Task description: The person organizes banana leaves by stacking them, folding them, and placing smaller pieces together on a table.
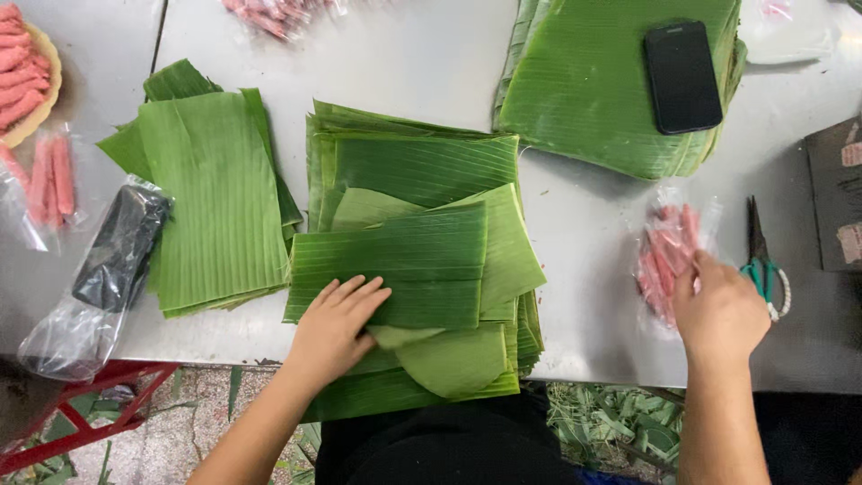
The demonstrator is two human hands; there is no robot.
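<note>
My left hand (pixel 337 325) lies flat, fingers spread, on the lower left of a stack of cut banana leaves (pixel 422 242) in front of me. My right hand (pixel 721 310) rests on a clear plastic packet of pink sausages (pixel 666 256) at the right of the metal table (pixel 413 54); its fingers curl over the packet's near edge, and whether they grip it is unclear.
A second leaf pile (pixel 211 198) lies to the left, a third (pixel 611 90) at the back right with a black phone (pixel 682 76) on it. Green-handled scissors (pixel 763 265) sit right of the packet. More sausage packets (pixel 49 180), a basket (pixel 27 76) and a black bagged object (pixel 117 256) lie left.
</note>
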